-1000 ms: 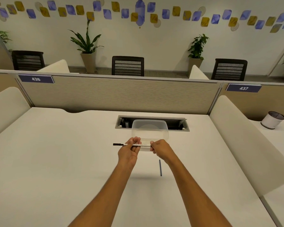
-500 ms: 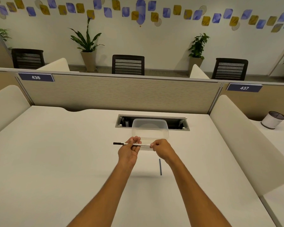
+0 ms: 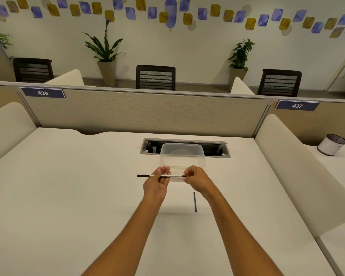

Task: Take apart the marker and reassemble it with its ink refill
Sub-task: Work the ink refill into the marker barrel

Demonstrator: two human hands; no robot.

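Note:
I hold a thin white marker (image 3: 175, 175) level above the desk, its black cap pointing left. My left hand (image 3: 156, 183) grips the barrel near the middle with the fingers wrapped around it. At the barrel's right end, my right hand (image 3: 197, 179) pinches the dark end piece with its fingertips. A slim dark blue ink refill (image 3: 195, 201) lies on the desk just below and between my wrists, apart from both hands.
A clear plastic container (image 3: 182, 156) stands right behind the marker, in front of a cable slot (image 3: 225, 150) in the white desk (image 3: 68, 196). Cream side dividers flank the desk. A small white bin (image 3: 331, 144) is on the neighbouring desk at the right.
My right hand has shifted slightly along the marker's right end, its fingertips now showing the dark end piece. The left hand and the refill have stayed in place.

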